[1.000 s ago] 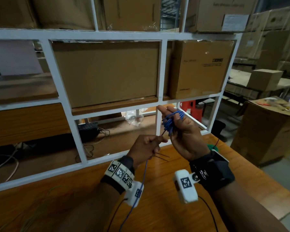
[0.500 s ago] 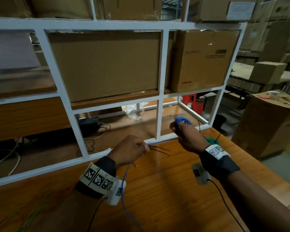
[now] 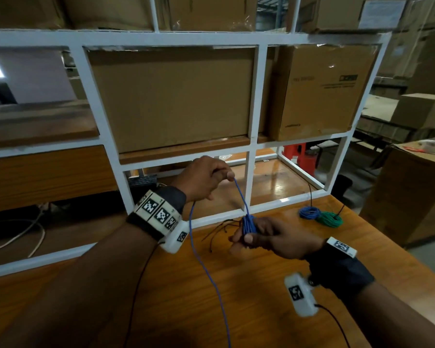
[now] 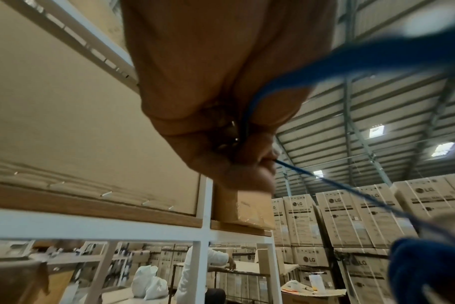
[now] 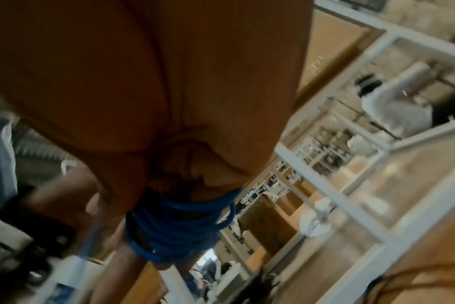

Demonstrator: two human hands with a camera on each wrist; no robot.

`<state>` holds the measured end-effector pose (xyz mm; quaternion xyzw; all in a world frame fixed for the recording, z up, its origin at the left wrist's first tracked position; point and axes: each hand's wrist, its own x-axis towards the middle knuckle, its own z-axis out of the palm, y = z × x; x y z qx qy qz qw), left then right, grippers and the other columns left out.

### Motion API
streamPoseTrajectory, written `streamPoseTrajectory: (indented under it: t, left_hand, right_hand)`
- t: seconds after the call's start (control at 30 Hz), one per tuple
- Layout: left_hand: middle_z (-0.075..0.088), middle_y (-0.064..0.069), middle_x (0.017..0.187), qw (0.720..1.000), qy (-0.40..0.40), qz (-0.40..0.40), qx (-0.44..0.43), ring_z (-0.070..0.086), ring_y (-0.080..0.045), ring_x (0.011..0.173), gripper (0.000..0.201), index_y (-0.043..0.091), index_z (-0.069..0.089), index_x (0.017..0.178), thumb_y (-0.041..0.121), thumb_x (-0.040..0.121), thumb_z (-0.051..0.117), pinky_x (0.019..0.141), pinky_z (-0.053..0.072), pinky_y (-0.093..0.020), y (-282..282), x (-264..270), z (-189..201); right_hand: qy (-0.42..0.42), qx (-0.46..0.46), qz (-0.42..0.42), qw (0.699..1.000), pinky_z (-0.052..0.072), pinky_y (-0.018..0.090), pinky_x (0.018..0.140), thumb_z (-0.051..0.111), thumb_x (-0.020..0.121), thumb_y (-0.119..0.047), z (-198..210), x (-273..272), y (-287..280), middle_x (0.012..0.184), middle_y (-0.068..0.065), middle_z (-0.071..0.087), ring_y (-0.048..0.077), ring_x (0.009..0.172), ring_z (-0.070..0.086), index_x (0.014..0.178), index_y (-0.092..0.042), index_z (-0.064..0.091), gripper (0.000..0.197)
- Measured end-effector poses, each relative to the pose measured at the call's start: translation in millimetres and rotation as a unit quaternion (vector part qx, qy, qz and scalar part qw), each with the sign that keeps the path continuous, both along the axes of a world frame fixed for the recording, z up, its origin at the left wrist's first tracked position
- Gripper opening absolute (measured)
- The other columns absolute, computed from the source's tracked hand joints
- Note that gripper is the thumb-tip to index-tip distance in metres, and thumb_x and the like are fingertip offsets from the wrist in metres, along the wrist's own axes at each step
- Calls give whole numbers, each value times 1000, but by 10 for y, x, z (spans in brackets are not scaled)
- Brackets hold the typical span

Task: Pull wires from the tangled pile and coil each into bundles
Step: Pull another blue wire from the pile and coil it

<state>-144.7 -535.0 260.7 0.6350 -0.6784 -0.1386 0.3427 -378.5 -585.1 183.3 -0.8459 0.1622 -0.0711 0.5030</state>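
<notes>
We see a wooden tabletop (image 3: 249,292) with a glossy varnish that catches the light. The shelf frame (image 3: 254,101) looks like metal painted matt white. The boxes (image 3: 171,96) are plain brown cardboard — dull and smooth. The blue wire (image 3: 240,197) has a smooth plastic sheath, as do the blue coil (image 3: 309,212) and green coil (image 3: 329,219).

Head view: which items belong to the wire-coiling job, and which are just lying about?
In the job:
- blue wire, pinched by left hand
- blue coil wound on right hand
- finished blue bundle and green bundle

Lying about:
- cardboard boxes
- white rack
- thin dark wires on table
</notes>
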Motion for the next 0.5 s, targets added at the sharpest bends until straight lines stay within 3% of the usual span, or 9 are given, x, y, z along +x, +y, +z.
streamPoseTrajectory:
  t: [0.03, 0.1, 0.17, 0.27, 0.33, 0.37, 0.43, 0.5]
  left_hand:
    - [59, 21, 54, 1000, 23, 3, -4, 55, -2, 45, 21, 17, 75, 92, 25, 101, 57, 46, 54, -30, -42, 26, -10]
    - [57, 21, 50, 998, 64, 0, -9, 48, 0, 42, 18, 15, 76, 93, 22, 100, 61, 43, 45, -23, -113, 56, -81]
    - [60, 20, 51, 993, 117, -9, 0, 46, 2, 41, 18, 10, 76, 93, 15, 100, 60, 42, 38, -17, -170, 42, -205]
    - [65, 16, 59, 984, 178, -20, 1, 51, 1, 47, 15, 9, 74, 92, 10, 98, 60, 45, 39, -17, -221, -70, -427]
    - [67, 0, 66, 973, 229, -17, 17, 51, -12, 52, 12, 8, 75, 92, 12, 96, 63, 47, 38, -26, -227, -167, -584]
    - [65, -6, 67, 965, 261, -18, 32, 48, -14, 51, 14, 6, 74, 95, 12, 97, 61, 46, 35, -26, -213, -212, -662]
    - [57, 0, 65, 943, 323, -26, 69, 40, -11, 47, 20, 5, 74, 101, 12, 101, 54, 42, 29, -22, -153, -305, -794]
    - [49, 2, 65, 923, 367, -50, 107, 34, -10, 46, 23, 7, 74, 102, 18, 102, 54, 40, 24, -20, -72, -371, -892]
  right_hand:
    - [-46, 34, 10, 998, 52, 19, 89, 51, 107, -11, 6, 4, 16, 104, -6, 78, 2, 100, 69, 119, -2, 66, 21]
    - [-132, 96, 47, 985, 49, 38, 108, 48, 106, -7, -7, 19, 30, 113, 15, 75, 30, 121, 66, 117, 0, 64, 21]
    - [-200, 194, 75, 957, 45, 44, 113, 47, 104, -7, -18, 58, 56, 113, 24, 72, 41, 129, 59, 114, 1, 63, 20]
    - [-290, 316, 65, 901, 50, 39, 106, 59, 100, -17, 64, 97, 97, 112, 21, 70, 35, 122, 61, 110, -2, 66, 19]
    - [-358, 348, 27, 866, 51, 37, 101, 63, 99, -24, 191, 122, 88, 114, 17, 68, 33, 117, 60, 110, -6, 67, 21]
    - [-395, 358, 5, 846, 51, 37, 103, 55, 102, -22, 262, 136, 64, 118, 17, 68, 32, 121, 60, 111, -7, 65, 21]
    - [-455, 365, -72, 809, 51, 35, 108, 35, 110, -18, 416, 159, -18, 126, 14, 70, 26, 128, 62, 116, -7, 59, 27]
    - [-470, 300, -171, 812, 47, 34, 111, 31, 113, -21, 501, 142, -144, 130, 10, 71, 23, 132, 60, 120, -11, 60, 31]
